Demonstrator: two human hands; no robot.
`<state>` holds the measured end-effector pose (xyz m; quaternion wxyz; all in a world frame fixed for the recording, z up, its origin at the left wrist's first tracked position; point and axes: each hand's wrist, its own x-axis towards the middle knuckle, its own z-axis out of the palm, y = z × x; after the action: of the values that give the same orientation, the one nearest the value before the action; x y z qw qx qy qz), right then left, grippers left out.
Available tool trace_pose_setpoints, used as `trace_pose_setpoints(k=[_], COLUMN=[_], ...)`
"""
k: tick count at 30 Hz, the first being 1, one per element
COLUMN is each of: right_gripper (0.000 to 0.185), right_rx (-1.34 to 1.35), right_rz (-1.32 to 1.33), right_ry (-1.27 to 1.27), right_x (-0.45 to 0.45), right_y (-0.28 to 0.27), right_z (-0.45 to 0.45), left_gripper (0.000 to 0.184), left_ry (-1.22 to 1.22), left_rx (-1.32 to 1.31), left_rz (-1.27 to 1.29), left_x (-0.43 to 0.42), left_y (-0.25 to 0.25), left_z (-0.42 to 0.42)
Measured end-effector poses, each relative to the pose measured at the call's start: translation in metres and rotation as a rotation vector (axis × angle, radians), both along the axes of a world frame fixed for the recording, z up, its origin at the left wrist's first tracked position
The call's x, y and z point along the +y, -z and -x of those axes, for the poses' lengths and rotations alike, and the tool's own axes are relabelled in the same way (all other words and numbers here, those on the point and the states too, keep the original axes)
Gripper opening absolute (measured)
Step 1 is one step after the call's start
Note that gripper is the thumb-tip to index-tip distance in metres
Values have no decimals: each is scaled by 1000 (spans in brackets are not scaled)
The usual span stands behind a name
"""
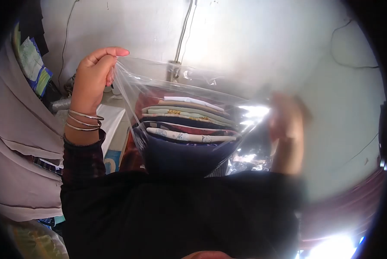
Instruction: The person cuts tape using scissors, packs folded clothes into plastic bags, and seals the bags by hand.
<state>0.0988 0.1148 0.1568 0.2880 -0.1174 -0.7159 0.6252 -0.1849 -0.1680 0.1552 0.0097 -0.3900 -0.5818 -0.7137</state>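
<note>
And here is the clear plastic bag (129, 86), stretched up in front of the person, its mouth tipped upward and spread wide. The left hand (96, 69) pinches its upper left corner between thumb and fingers, with bangles (84, 121) at the wrist. The right hand (284, 114) is at the bag's opposite side, a blur; its grip cannot be told.

Inside the bag sits a stack of folded clothes (189, 125), folds facing up, long edges running left to right and dipping slightly rightward. Dark navy cloth (180, 155) lies nearest the person. Behind it, white cloth (180, 134) carries small grey-blue motifs. Left of the bag's lower part, a blue panel (112, 157) shows a pale rounded mark, perhaps a character, not readable for certain.
</note>
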Motion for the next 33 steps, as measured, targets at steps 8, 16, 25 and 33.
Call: trace_pose_setpoints(k=[8, 16, 25, 33], right_gripper=[68, 45, 6, 8], right_rx=[71, 235, 505, 349], right_rz=[-240, -314, 128, 1], right_ry=[197, 5, 38, 380], right_x=[33, 23, 29, 10], right_y=[34, 63, 71, 42], right_z=[13, 36, 65, 62], left_gripper=[26, 27, 28, 28], left_ry=[-84, -177, -309, -304], left_rx=[10, 95, 57, 3], left_rz=[134, 296, 350, 209], left_x=[5, 9, 12, 12], left_y=[7, 0, 14, 24], left_z=[10, 15, 52, 61])
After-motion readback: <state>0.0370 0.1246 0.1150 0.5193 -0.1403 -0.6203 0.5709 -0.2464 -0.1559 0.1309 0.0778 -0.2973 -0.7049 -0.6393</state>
